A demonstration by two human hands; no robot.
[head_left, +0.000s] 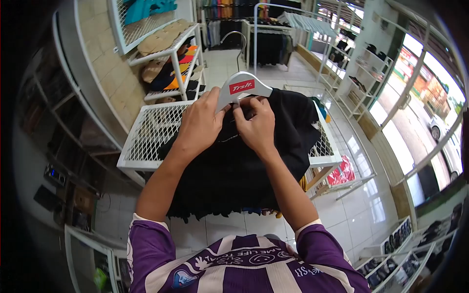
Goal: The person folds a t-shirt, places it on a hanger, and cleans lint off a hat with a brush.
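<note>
A white hanger (249, 86) with a red label and a metal hook lies at the neck of a black shirt (229, 168). The shirt is spread over a white mesh-topped table (141, 139) and hangs down its near side. My left hand (199, 119) is closed at the hanger's left arm, thumb and fingers pinching near the collar. Just right of it, my right hand (256, 122) has its fingers curled at the collar under the hanger's middle. What exactly its fingertips pinch is partly hidden.
White shelves (171, 53) with folded clothes and caps stand beyond the table on the left. Clothes racks (268, 46) are at the back. A metal frame (361, 180) and a glass front (400, 102) are on the right. Shoe racks (400, 263) stand at lower right.
</note>
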